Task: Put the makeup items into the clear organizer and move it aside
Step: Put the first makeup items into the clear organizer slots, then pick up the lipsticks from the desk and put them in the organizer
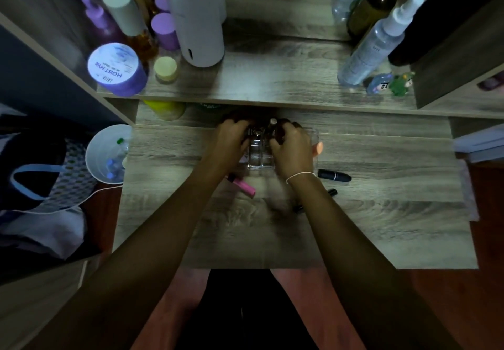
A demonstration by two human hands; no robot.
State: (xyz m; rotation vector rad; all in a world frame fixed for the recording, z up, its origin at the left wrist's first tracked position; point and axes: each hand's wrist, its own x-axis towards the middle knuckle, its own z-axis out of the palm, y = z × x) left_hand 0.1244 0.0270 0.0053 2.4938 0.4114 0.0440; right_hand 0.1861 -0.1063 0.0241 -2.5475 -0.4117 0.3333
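Hands (231,138) (293,145) over clear organizer (259,158), far from desk (381,227) edges.

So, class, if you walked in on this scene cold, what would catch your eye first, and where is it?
First, the two hands, left and right, meeting over the clear organizer at the desk's centre. Next, the loose makeup near it: a pink tube by the left wrist and a black lipstick to the right. Then the purple-lidded jar glowing on the upper shelf, far left.

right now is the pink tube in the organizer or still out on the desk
Out. The pink tube lies flat on the desk, just in front of the clear organizer, beside the left forearm.
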